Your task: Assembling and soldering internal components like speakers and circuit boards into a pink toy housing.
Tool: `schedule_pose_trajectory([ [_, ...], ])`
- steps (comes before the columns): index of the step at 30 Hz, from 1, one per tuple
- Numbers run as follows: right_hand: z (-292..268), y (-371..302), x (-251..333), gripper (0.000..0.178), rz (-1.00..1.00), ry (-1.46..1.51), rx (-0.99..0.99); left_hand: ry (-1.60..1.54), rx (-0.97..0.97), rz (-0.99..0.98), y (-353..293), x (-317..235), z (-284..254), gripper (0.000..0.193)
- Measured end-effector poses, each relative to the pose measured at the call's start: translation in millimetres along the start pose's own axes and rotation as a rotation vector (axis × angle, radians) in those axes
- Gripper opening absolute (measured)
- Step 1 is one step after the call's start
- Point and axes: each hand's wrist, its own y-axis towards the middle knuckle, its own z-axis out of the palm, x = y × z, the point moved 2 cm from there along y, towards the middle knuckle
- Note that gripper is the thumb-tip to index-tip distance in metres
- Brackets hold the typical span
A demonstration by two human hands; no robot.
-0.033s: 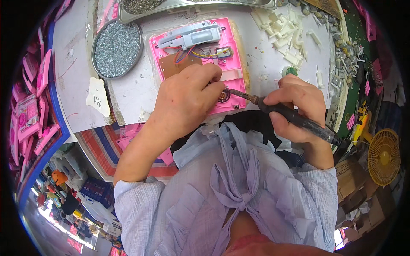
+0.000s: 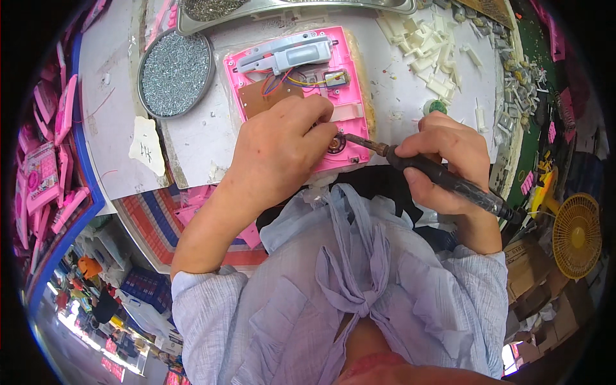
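A pink plastic toy housing lies open on the table, carrying a grey plastic part, a brown circuit board, coloured wires and a small boxy metal component. My left hand rests over its near half with thumb and fingers pinched beside a round speaker. Whatever sits between those fingertips is hidden. In my right hand is a soldering iron with a black handle. Its metal tip points left and reaches the speaker's edge by my left fingertips; contact cannot be made out.
A round dish of small screws stands left of the housing, and a metal tray behind it. White plastic parts, a green spool and many metal pieces lie right. A yellow fan is at far right.
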Motion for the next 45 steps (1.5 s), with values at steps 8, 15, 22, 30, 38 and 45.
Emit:
schedule_pose_trajectory([
  [8, -4, -4, 9, 0.025, 0.000, 0.014, -0.066, 0.026, 0.028, -0.004, 0, -1, 1, 0.027],
  [15, -24, -21, 12, 0.027, 0.091, 0.054, -0.136, 0.019, -0.004, 0.003, -1, -2, 1, 0.029],
  [22, -33, -36, 10, 0.030, 0.113, 0.090, -0.249, 0.030, 0.028, 0.113, -8, -10, -8, 0.032],
  [30, -73, -74, 4, 0.026, 0.211, 0.005, -0.493, 0.153, -0.021, 0.104, -8, -10, 1, 0.028],
  [38, -217, -193, -44, 0.012, 0.265, -0.120, -1.425, 0.187, -0.146, -0.187, -31, -21, 15, 0.028],
  [45, -295, -238, -117, 0.015, 0.424, -0.220, -1.455, 0.098, -0.157, -0.051, -21, -12, 10, 0.030],
])
